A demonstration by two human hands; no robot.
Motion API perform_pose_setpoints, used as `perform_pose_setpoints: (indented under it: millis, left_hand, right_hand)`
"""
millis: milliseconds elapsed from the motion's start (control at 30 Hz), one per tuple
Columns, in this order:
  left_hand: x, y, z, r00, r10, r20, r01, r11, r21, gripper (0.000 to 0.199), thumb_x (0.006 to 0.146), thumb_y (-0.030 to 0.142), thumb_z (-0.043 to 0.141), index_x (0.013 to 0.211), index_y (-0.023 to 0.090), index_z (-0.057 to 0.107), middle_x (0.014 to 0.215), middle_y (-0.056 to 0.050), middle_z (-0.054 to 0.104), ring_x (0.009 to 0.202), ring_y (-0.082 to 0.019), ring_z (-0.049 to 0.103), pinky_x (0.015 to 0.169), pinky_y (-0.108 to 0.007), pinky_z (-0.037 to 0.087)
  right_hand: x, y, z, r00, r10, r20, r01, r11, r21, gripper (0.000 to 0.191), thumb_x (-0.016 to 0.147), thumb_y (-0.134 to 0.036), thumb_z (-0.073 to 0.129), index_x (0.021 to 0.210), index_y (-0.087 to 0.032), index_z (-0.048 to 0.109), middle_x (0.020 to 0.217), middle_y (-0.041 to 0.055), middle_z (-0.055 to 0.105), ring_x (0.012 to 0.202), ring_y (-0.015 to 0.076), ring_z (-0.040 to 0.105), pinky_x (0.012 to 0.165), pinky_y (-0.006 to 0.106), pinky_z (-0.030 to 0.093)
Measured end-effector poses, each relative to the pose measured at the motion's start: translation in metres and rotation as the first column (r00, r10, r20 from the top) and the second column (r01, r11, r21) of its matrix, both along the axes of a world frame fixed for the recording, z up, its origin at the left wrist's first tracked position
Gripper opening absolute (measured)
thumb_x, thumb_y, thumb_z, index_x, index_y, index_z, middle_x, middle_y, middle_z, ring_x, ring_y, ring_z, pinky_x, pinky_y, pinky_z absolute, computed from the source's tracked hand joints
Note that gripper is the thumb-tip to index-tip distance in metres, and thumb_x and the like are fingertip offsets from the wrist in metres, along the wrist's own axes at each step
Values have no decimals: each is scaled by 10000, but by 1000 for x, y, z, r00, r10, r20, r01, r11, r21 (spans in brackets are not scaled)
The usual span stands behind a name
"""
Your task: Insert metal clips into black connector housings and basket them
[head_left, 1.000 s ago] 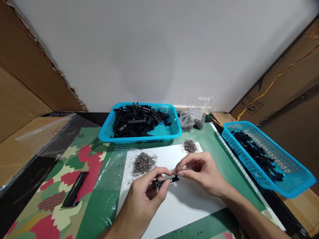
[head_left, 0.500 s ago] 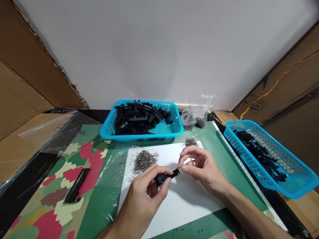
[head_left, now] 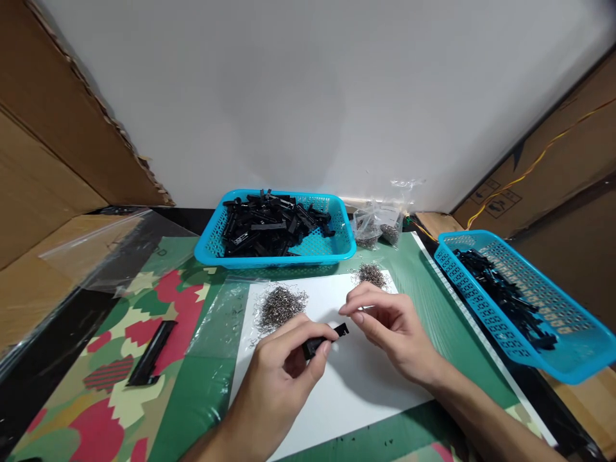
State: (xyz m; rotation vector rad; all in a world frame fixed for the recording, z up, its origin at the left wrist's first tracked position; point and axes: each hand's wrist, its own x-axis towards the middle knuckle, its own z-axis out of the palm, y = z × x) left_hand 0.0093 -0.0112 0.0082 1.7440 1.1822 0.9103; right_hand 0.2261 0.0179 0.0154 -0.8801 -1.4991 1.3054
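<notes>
My left hand [head_left: 283,372] pinches a small black plastic part [head_left: 342,330] between thumb and fingers, over a white sheet [head_left: 356,398]. Just right of the part's notched end is my right hand [head_left: 394,324], its thumb and index fingertips close together. Whatever those fingertips hold, if anything, is too small to name. A large pile of small metal springs or clips [head_left: 282,308] lies on the sheet behind my left hand. The smaller metal pile [head_left: 371,275] is behind my right hand.
A blue basket [head_left: 274,261] of black parts stands at the back, with bags of metal pieces [head_left: 389,232] beside it. Another blue basket [head_left: 568,372] is at the right. One black part [head_left: 153,353] lies at the left on a patterned mat.
The black part in my left hand has been turned, showing a smoother side. My right hand has drawn slightly away from its end, and the view has shifted a little.
</notes>
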Motion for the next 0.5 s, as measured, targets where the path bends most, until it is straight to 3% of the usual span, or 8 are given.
perform_pose_setpoints:
  millis: [100, 267, 500]
  left_hand:
    - [-2, -1, -1, 1000, -8, -5, 8, 1000, 22, 174, 1038, 360, 616, 1027, 275, 768, 839, 16, 643, 640, -114, 516, 566, -222, 389]
    - [-2, -1, -3, 1000, 12, -28, -12, 1000, -3, 223, 1053, 371, 591, 1134, 264, 769, 888, 0, 662, 658, -117, 523, 580, -227, 404]
    - [-1, -2, 1, 999, 36, -7, -37, 991, -129, 408, 1054, 468, 588, 1394, 260, 680, 955, -15, 693, 677, -125, 546, 585, -229, 442]
  right_hand:
    - [-2, -1, 1, 999, -18, 38, 17, 1000, 25, 137, 1017, -279, 701, 1001, -249, 834, 987, 55, 691, 866, 155, 601, 666, 239, 465]
    - [-2, -1, -1, 991, -93, 96, 103, 990, -97, 118, 948, -322, 776, 954, -209, 811, 969, 35, 724, 555, 64, 462, 459, 212, 328]
    - [1, 3, -3, 973, -174, 152, 190, 977, -97, 147, 903, -353, 807, 927, -217, 857, 931, 65, 808, 728, 175, 691, 567, 251, 520]
